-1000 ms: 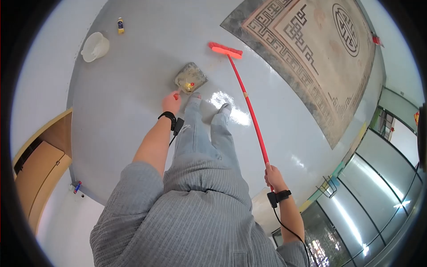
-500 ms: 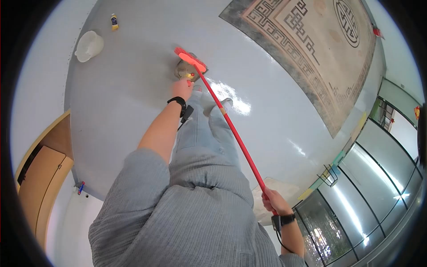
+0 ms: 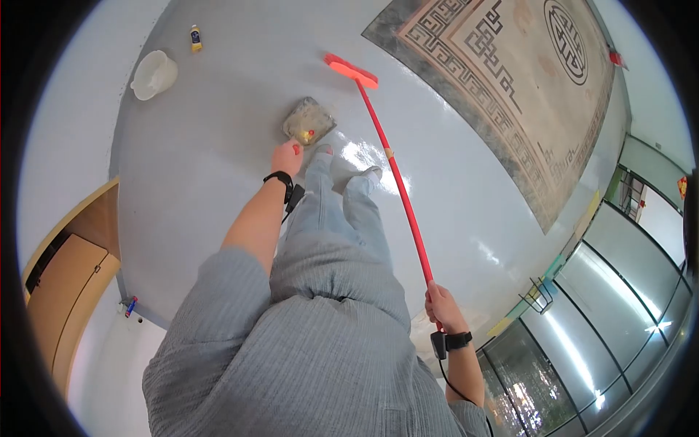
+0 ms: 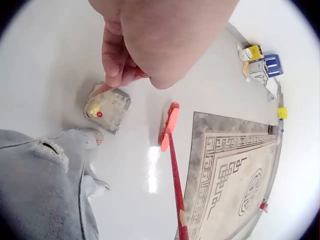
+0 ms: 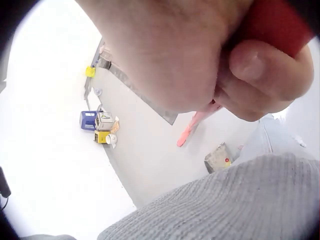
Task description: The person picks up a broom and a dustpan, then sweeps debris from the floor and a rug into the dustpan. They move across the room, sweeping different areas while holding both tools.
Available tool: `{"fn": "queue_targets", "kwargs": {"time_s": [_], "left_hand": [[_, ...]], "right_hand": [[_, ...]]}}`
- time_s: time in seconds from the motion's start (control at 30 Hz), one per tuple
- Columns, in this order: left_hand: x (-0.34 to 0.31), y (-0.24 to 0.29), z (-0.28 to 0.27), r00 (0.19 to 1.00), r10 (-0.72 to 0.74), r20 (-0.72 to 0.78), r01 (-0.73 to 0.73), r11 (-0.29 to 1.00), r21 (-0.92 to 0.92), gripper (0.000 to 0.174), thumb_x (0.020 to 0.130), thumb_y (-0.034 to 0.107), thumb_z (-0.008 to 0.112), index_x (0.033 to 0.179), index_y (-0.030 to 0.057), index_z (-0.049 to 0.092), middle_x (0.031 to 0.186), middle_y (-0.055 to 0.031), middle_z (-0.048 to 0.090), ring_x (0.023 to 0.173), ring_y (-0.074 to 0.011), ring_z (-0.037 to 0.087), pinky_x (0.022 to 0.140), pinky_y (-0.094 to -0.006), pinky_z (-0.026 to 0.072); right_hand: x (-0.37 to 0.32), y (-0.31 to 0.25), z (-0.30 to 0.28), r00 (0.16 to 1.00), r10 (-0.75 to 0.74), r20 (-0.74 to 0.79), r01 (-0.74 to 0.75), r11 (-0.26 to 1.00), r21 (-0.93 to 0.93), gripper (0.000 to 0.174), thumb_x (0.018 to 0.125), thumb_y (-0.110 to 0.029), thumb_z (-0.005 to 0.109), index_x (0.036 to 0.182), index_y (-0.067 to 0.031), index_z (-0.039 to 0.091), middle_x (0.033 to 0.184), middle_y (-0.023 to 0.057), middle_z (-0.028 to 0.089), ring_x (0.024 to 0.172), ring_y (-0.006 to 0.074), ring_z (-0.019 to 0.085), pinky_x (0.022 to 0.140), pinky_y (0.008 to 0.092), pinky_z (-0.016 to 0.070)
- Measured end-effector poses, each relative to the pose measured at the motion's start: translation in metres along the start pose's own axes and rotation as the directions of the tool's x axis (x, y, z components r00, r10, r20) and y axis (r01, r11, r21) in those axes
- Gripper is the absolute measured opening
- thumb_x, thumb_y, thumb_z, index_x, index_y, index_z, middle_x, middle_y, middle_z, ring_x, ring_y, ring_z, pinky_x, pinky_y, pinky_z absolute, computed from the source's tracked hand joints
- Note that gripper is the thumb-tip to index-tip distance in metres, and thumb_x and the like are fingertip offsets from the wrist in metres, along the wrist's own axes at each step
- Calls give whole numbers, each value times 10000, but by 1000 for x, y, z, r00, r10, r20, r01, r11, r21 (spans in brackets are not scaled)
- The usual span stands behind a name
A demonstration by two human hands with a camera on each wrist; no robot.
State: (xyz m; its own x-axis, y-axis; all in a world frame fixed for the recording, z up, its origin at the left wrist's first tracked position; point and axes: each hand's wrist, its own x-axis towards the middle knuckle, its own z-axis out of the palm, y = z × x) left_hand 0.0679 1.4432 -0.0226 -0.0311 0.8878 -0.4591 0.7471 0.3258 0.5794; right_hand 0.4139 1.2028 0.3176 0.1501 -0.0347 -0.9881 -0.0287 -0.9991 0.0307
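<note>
My left hand (image 3: 287,158) grips the handle of a dirty, dust-caked dustpan (image 3: 309,120) low over the floor by my feet. Small yellow and red bits (image 4: 97,112) lie inside the pan, near its handle end. In my right hand (image 3: 447,308) is the red stick of a broom (image 3: 404,193), its fingers wrapped round the upper end, as the right wrist view also shows. The broom's orange-red head (image 4: 170,126) is at the floor beyond the pan and to its right, apart from it.
A patterned rug (image 3: 510,95) covers the floor at right. At far left are a white bucket (image 3: 155,76) and a yellow bottle (image 3: 196,38). A wooden cabinet (image 3: 80,266) stands at left. Boxes and a blue plastic item (image 4: 272,65) sit by the wall.
The broom head swung left over the dustpan, then back out to the right, away from it. My left hand and the dustpan stayed nearly in place.
</note>
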Motion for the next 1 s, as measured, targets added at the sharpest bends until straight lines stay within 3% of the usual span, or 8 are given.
{"fn": "queue_targets", "kwargs": {"time_s": [0.07, 0.13, 0.2, 0.47, 0.73, 0.8, 0.93, 1.0], "left_hand": [[-7, -14, -4, 996, -17, 86, 14, 999, 37, 141, 832, 204, 634, 887, 76, 656, 820, -162, 667, 801, -372, 629, 712, -449, 507], [-10, -29, -10, 990, -26, 140, 16, 997, 74, 155, 840, 207, 630, 921, 77, 651, 845, -157, 669, 830, -362, 628, 726, -441, 507], [-15, -41, -14, 976, -106, 192, 92, 992, 81, 217, 856, 227, 622, 1026, 94, 648, 952, -164, 669, 900, -366, 621, 780, -434, 499], [-21, -58, -6, 978, -109, 177, 95, 992, 86, 229, 838, 237, 664, 1026, 106, 657, 924, -147, 680, 894, -342, 634, 780, -427, 509], [-22, -64, -11, 978, -198, 67, 194, 979, 57, 230, 846, 268, 622, 1020, 124, 664, 947, -144, 685, 910, -343, 636, 797, -426, 510], [-27, -65, -16, 978, -199, 66, 195, 979, 57, 233, 846, 266, 621, 1026, 125, 665, 951, -144, 685, 915, -342, 636, 797, -424, 511], [-34, -68, -19, 981, -190, 26, 188, 981, 51, 244, 843, 260, 618, 1043, 129, 666, 947, -146, 685, 916, -339, 637, 799, -421, 511], [-33, -72, -19, 978, -206, 37, 205, 978, 37, 248, 843, 255, 616, 1050, 126, 663, 956, -147, 684, 922, -338, 635, 806, -423, 509]], "right_hand": [[14, 3, 5, 1000, 11, -13, -11, 1000, 5, 418, 999, -463, 386, 778, -111, 434, 544, -51, 350, 418, 63, 298, 387, 234, 248], [18, 18, 5, 987, 86, 138, -104, 986, 130, 434, 997, -474, 382, 767, -109, 427, 549, -41, 368, 422, 76, 303, 393, 245, 261], [12, 26, 11, 989, 114, 95, -122, 990, 77, 434, 996, -477, 382, 768, -110, 422, 550, -39, 357, 429, 82, 302, 401, 248, 262], [-28, 38, -13, 925, 218, 312, -270, 954, 132, 391, 1011, -424, 379, 765, -125, 432, 556, -69, 321, 421, 53, 261, 380, 230, 210], [-62, 38, -35, 976, 126, 175, -126, 992, -9, 394, 1011, -417, 397, 780, -105, 465, 546, -60, 359, 410, 51, 288, 372, 226, 222], [-56, 26, -37, 999, 30, 24, -26, 992, -127, 394, 1004, -407, 403, 744, -116, 456, 551, -58, 380, 427, 52, 330, 380, 231, 263], [0, 0, -14, 983, -151, -105, 111, 942, -316, 415, 1001, -421, 398, 759, -93, 477, 574, -19, 455, 439, 78, 410, 394, 248, 343], [32, -7, 9, 985, -144, -92, 112, 950, -292, 419, 999, -436, 397, 761, -97, 461, 563, -26, 425, 432, 79, 391, 389, 249, 327]]}}
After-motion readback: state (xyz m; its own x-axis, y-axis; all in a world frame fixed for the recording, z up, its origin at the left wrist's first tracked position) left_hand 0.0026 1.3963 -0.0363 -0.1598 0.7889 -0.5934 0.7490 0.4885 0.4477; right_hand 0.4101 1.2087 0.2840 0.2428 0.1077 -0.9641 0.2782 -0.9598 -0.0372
